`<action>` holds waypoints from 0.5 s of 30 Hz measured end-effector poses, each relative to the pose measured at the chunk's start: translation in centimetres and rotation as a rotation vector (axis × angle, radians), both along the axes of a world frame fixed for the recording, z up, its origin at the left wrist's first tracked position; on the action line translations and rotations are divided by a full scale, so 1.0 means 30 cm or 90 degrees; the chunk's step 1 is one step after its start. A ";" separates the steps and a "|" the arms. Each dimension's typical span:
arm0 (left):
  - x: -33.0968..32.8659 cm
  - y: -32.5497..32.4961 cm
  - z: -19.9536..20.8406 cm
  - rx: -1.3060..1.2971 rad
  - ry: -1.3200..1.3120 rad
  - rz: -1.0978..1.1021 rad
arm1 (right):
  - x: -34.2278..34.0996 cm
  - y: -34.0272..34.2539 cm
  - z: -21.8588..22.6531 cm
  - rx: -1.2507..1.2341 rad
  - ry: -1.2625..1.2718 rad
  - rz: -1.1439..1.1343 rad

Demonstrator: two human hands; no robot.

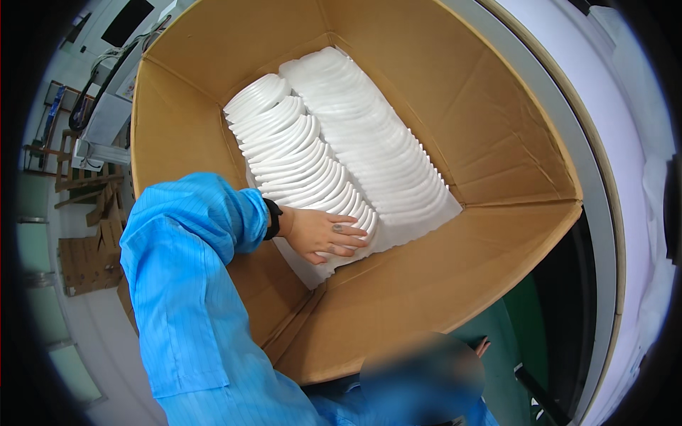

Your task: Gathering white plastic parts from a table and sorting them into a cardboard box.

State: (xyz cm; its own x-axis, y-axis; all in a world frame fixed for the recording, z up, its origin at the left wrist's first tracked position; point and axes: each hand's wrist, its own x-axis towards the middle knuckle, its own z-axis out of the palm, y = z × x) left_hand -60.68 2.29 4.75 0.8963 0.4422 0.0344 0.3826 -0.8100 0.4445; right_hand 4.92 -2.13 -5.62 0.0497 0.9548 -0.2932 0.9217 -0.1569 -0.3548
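My left hand [321,234] lies palm down with its fingers spread, at the near end of a row of white rounded, thin-edged pieces [295,153]. These overlap closely along the left half of a large open cardboard box [398,298]; I cannot tell their exact kind. Beside them, a second row sits under a thin white sheet [376,142], which drapes over its ridges. Low on the right, outside the box, a few fingertips that seem to be my right hand [483,346] show next to a blurred patch. Most of that hand is hidden.
The box's tall walls rise around both rows. To the right runs a pale surface with a grey rim [611,213]. At the left are flattened cardboard pieces [89,263], a wooden rack [78,170] and equipment with cables [106,64]. A green floor [501,334] shows at lower right.
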 end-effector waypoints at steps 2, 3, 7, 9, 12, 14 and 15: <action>-0.008 -0.003 0.003 -0.007 -0.002 0.003 | -0.002 0.004 -0.002 -0.007 0.008 -0.009; -0.010 -0.003 0.004 -0.019 -0.010 0.003 | -0.008 0.008 0.000 -0.012 0.017 -0.018; -0.012 -0.002 0.012 -0.039 -0.027 -0.001 | -0.011 0.014 0.009 -0.031 0.023 -0.029; 0.001 -0.012 -0.013 -0.012 -0.018 -0.010 | 0.001 0.010 -0.009 -0.005 0.002 -0.001; 0.023 -0.028 -0.039 0.024 0.008 -0.019 | 0.002 0.001 -0.010 -0.002 0.016 -0.018; 0.036 -0.033 -0.032 0.039 0.020 -0.032 | -0.013 0.005 -0.003 -0.008 0.012 -0.022; 0.032 -0.026 -0.027 0.022 0.025 -0.032 | -0.028 -0.002 0.013 -0.017 0.005 -0.029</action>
State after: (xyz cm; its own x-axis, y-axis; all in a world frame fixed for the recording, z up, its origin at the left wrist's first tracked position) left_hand -59.72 1.52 3.94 0.9185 0.3951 0.0133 0.3570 -0.8433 0.4018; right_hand 4.07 -2.18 -5.22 0.0909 0.9433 -0.3193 0.9108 -0.2084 -0.3565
